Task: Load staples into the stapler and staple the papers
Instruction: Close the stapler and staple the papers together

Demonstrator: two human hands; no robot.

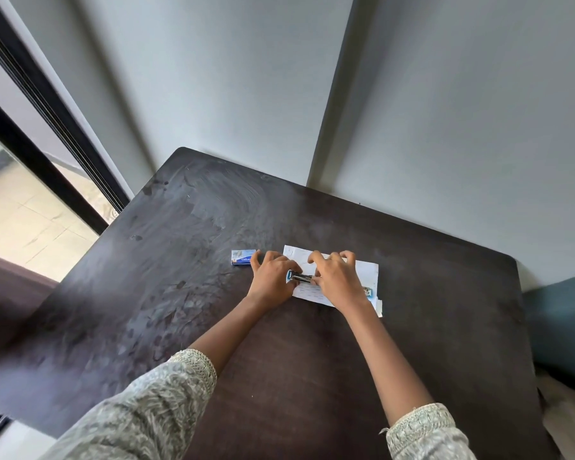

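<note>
White papers (365, 272) lie on the dark table (213, 260). A small blue and metal stapler (300, 277) rests on top of them, lying open lengthwise, its far end (368, 291) showing past my right wrist. My left hand (271, 277) holds the stapler's left end. My right hand (336, 277) is over its middle, fingers spread, thumb and forefinger pinched at the metal channel; what they hold is hidden. A small blue staple box (243, 256) lies just left of my left hand.
The table stands against a grey wall (445, 127) at the back. A dark-framed window or door (47, 154) is on the left, with tiled floor below. A teal seat (561, 327) sits past the table's right edge.
</note>
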